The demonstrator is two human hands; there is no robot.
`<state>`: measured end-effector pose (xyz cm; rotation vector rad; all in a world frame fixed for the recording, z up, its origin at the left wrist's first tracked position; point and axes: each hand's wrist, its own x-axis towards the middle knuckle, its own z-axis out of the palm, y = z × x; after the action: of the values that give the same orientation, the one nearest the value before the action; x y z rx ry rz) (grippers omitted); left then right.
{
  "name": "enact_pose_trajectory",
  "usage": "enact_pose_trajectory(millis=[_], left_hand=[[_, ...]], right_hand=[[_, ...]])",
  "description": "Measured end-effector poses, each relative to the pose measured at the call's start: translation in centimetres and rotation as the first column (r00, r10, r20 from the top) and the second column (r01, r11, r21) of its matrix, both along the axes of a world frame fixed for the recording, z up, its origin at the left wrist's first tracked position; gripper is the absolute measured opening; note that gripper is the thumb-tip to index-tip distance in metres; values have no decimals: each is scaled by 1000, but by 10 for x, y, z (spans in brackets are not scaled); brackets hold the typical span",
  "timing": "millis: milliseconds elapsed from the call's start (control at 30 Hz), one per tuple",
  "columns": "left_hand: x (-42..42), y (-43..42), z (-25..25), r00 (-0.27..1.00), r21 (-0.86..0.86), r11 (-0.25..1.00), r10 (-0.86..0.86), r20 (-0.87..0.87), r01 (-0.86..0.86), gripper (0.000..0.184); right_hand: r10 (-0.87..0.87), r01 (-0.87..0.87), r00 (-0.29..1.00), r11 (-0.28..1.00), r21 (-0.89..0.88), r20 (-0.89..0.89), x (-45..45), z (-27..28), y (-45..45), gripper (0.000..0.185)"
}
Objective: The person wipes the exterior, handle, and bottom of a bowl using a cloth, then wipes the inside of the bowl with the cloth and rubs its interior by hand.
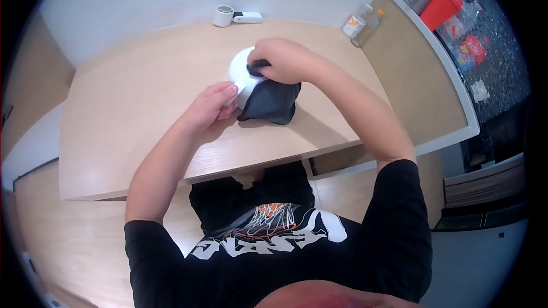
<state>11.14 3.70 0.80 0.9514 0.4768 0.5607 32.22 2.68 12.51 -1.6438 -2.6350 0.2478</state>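
A white rounded object (240,67) with a smooth shell rests on the table, partly wrapped by a dark grey fabric cover (270,101) with black edging. My left hand (212,104) is closed on a white protruding part at its left side, thumb on top. From above, my right hand (279,60) reaches over and has its fingers closed on a black part at the top of the cover. The fingertips there are partly hidden, and the exact kind of the white object cannot be made out.
The light wood table (142,91) has a white roll (224,16) and a small white device (248,17) along the wall. Bottles (355,24) stand in the back right corner by a raised side panel (419,74). Beyond it are a red container (442,8) and a dark speckled surface.
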Motion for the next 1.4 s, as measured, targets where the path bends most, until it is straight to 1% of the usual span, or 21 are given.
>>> enact_pose_trajectory(millis=[100,133,167,233,267,367,400,500,633,667,767,800,900,933,1033,1067,1167,1200,1300,1333,1400], left_hand=[[4,-4,2,999,-65,997,43,0,-43,18],[5,-5,2,998,-77,995,62,-7,-62,18],[7,-5,3,997,-91,992,81,-15,-82,18],[5,-7,8,999,-60,998,34,-11,-34,20],[4,-6,10,1000,-44,999,9,-12,-9,21],[-6,7,2,994,18,995,-99,39,98,25],[-7,6,3,997,11,997,-76,8,76,26],[-11,6,8,997,-2,999,-33,-75,32,28],[-11,9,1,995,3,999,-36,-96,36,29],[-9,10,-1,995,6,999,-34,-89,35,30],[-6,11,-1,990,43,999,17,-137,-11,31],[-5,12,-2,989,67,998,18,-147,-8,32],[-4,16,-5,987,116,993,5,-161,14,33],[-5,17,-6,988,118,993,-8,-156,27,34],[-7,17,-4,989,110,993,-30,-145,47,34],[-8,17,-2,989,107,993,-33,-143,48,34],[-13,20,-5,992,57,996,-60,-107,67,32],[-13,20,-7,994,47,998,-45,-99,50,32],[-9,15,-6,997,34,999,5,-81,-2,31],[-8,13,-3,997,38,999,24,-78,-21,31],[-7,12,0,997,47,998,44,-68,-41,30]], right_hand=[[121,-123,992,989,-87,-19,23,7,-7,19],[83,-80,996,992,-97,27,29,10,-9,20],[-9,20,995,994,-110,99,33,16,-8,20],[-190,224,952,967,-122,242,35,30,-10,21],[-216,251,942,962,-109,256,30,33,-8,22],[-302,288,899,953,91,318,15,5,13,21],[-310,283,903,950,133,298,9,0,16,21],[-175,149,975,972,180,138,-6,-6,18,21],[73,-72,997,996,-50,12,-1,5,8,22],[61,-59,998,992,-114,15,-1,12,3,22],[-1,30,995,959,-282,102,6,33,-7,22],[-73,143,970,944,-298,232,5,40,-8,24],[-156,234,913,957,-172,378,15,32,4,26],[-176,220,909,972,-78,378,14,26,5,23],[-322,295,881,947,131,347,-1,10,8,19],[-351,316,866,936,154,356,-7,5,11,19],[-132,115,988,978,174,86,-5,-10,17,22],[-54,53,998,994,97,7,-2,-10,17,23],[91,-93,993,996,-18,-74,7,-3,9,23],[61,-68,996,992,-108,-72,9,1,8,25],[0,-2,1000,982,-186,-10,16,14,0,26]])
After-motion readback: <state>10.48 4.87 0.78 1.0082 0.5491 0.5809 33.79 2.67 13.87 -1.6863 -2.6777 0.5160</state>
